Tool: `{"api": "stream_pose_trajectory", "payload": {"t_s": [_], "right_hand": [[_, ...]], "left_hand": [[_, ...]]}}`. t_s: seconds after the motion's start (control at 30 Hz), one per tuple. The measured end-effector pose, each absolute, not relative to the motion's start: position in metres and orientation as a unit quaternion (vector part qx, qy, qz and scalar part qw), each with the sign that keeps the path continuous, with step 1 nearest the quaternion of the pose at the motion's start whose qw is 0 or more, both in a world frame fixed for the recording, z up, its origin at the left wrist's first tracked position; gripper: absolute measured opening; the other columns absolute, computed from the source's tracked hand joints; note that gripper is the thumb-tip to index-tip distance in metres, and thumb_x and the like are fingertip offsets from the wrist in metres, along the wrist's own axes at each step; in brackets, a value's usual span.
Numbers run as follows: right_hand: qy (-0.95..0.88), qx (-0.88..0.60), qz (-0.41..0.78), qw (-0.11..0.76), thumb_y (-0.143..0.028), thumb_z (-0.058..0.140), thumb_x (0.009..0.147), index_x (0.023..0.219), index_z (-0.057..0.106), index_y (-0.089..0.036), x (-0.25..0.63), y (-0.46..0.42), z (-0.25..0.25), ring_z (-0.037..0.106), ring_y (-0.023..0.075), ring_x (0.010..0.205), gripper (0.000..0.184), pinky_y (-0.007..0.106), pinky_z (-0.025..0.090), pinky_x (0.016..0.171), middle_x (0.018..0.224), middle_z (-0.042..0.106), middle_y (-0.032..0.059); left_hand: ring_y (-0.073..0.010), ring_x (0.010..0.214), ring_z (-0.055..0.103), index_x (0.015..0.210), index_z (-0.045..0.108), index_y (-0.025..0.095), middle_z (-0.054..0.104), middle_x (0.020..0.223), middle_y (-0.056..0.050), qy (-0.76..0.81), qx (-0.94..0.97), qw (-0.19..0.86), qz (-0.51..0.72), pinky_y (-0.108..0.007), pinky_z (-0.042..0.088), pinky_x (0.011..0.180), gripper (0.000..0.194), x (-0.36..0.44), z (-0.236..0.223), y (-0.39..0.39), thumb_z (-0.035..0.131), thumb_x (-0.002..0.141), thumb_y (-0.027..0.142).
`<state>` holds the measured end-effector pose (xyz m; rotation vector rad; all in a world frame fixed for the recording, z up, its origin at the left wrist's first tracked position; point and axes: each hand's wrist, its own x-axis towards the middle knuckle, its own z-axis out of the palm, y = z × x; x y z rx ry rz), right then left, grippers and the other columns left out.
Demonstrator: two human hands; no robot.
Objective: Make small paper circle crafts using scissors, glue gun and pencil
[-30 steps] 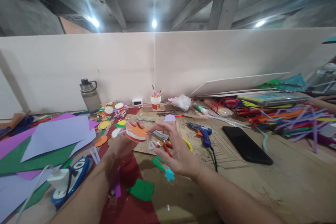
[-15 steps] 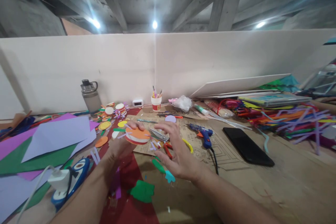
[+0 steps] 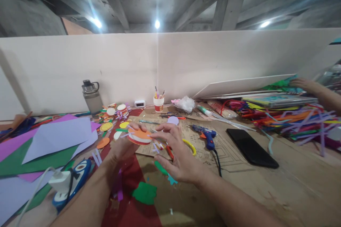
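My left hand (image 3: 123, 149) is closed around a round paper craft (image 3: 140, 135) with an orange top and white and red layers at its side. Lilac paper strips stick out from its edge. My right hand (image 3: 177, 154) hovers beside it, thumb and fingers apart, with the forefinger at the craft's right edge; whether it touches I cannot tell. Scissors with a yellow handle (image 3: 191, 146) lie partly hidden behind that hand. Below it are a turquoise paper cutout (image 3: 172, 180) and a green paper scrap (image 3: 144, 193).
A blue hot glue gun (image 3: 210, 140) and a black phone (image 3: 252, 149) lie to the right. Coloured strips (image 3: 298, 124) are heaped beyond, where another person's hand (image 3: 302, 84) reaches in. Left are paper sheets (image 3: 58, 136), a power strip (image 3: 77, 181) and a bottle (image 3: 92, 99).
My right hand has shifted slightly left, its forefinger now at the craft's edge. The craft has tilted a little in my left hand. Another person's hand has appeared at the far right.
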<state>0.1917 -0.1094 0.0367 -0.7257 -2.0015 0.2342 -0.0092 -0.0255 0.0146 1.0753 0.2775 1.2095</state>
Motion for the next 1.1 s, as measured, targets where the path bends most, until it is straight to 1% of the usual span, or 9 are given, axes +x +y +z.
{"api": "stream_pose_trajectory", "payload": {"t_s": [0.17,0.27,0.33,0.43,0.53,0.67,0.83,0.97,1.1], "right_hand": [[-0.806,-0.305,0.098,0.497,-0.024,0.062,0.08,0.134,0.037,-0.028,0.192,-0.109,0.037,0.037,0.028,0.126,0.059,0.05,0.032,0.106,0.129,0.04,0.0096],[-0.795,-0.32,0.132,0.498,-0.026,0.062,0.081,0.133,0.04,-0.028,0.192,-0.108,0.036,0.036,0.0271,0.127,0.056,0.049,0.031,0.107,0.13,0.04,0.009],[-0.78,-0.327,0.165,0.507,-0.027,0.062,0.081,0.132,0.044,-0.027,0.191,-0.106,0.035,0.036,0.0263,0.128,0.054,0.047,0.031,0.108,0.131,0.041,0.0086],[-0.736,-0.341,0.234,0.536,-0.035,0.062,0.082,0.13,0.047,-0.027,0.192,-0.097,0.031,0.039,0.0256,0.126,0.051,0.045,0.034,0.105,0.132,0.044,0.0085],[-0.676,-0.356,0.322,0.559,-0.039,0.062,0.081,0.129,0.051,-0.026,0.193,-0.087,0.024,0.045,0.0245,0.119,0.05,0.042,0.039,0.099,0.13,0.049,0.008],[-0.562,-0.359,0.46,0.586,-0.036,0.066,0.075,0.122,0.058,-0.026,0.191,-0.077,0.016,0.051,0.0236,0.112,0.049,0.04,0.044,0.094,0.124,0.055,0.0075],[-0.464,-0.289,0.588,0.597,-0.031,0.07,0.069,0.107,0.065,-0.022,0.186,-0.074,0.017,0.056,0.0233,0.112,0.04,0.04,0.043,0.098,0.119,0.062,0.0078],[-0.429,-0.244,0.642,0.587,-0.027,0.071,0.068,0.103,0.067,-0.02,0.184,-0.073,0.019,0.06,0.0224,0.108,0.037,0.039,0.042,0.1,0.114,0.067,0.0071],[-0.432,-0.217,0.656,0.58,-0.027,0.07,0.069,0.102,0.068,-0.021,0.184,-0.073,0.022,0.062,0.0224,0.107,0.033,0.039,0.041,0.101,0.11,0.069,0.0061]], "left_hand": [[-0.0147,0.079,0.064,0.082,0.061,0.02,0.065,0.089,-0.002,0.113,0.467,0.693,0.538,-0.028,0.053,0.074,0.03,-0.01,0.017,-0.027,0.084,0.062,0.019],[-0.0141,0.08,0.065,0.086,0.063,0.019,0.068,0.09,-0.002,0.115,0.456,0.704,0.532,-0.026,0.054,0.075,0.034,-0.009,0.018,-0.027,0.085,0.06,0.017],[-0.0126,0.075,0.065,0.088,0.064,0.018,0.07,0.088,-0.002,0.135,0.439,0.708,0.537,-0.023,0.054,0.07,0.038,-0.005,0.019,-0.026,0.087,0.058,0.018],[-0.0087,0.062,0.062,0.087,0.063,0.016,0.069,0.08,-0.001,0.174,0.396,0.71,0.556,-0.018,0.052,0.06,0.037,0.002,0.022,-0.026,0.086,0.058,0.02],[-0.0058,0.053,0.056,0.081,0.061,0.015,0.063,0.067,0.002,0.212,0.344,0.711,0.575,-0.017,0.051,0.055,0.027,0.008,0.021,-0.023,0.082,0.064,0.017],[-0.0051,0.051,0.055,0.077,0.058,0.014,0.055,0.059,0.005,0.233,0.306,0.71,0.59,-0.016,0.051,0.054,0.018,0.009,0.015,-0.017,0.075,0.071,0.014],[-0.006,0.051,0.055,0.076,0.058,0.014,0.056,0.058,0.003,0.245,0.324,0.71,0.576,-0.017,0.05,0.053,0.019,0.008,0.012,-0.016,0.076,0.07,0.016],[-0.0053,0.051,0.055,0.08,0.06,0.014,0.059,0.062,0.003,0.257,0.33,0.714,0.561,-0.015,0.049,0.051,0.023,0.011,0.015,-0.02,0.079,0.067,0.016],[-0.0037,0.051,0.054,0.085,0.062,0.013,0.063,0.069,0.002,0.262,0.343,0.71,0.557,-0.014,0.05,0.051,0.026,0.013,0.016,-0.02,0.08,0.066,0.015]]}}
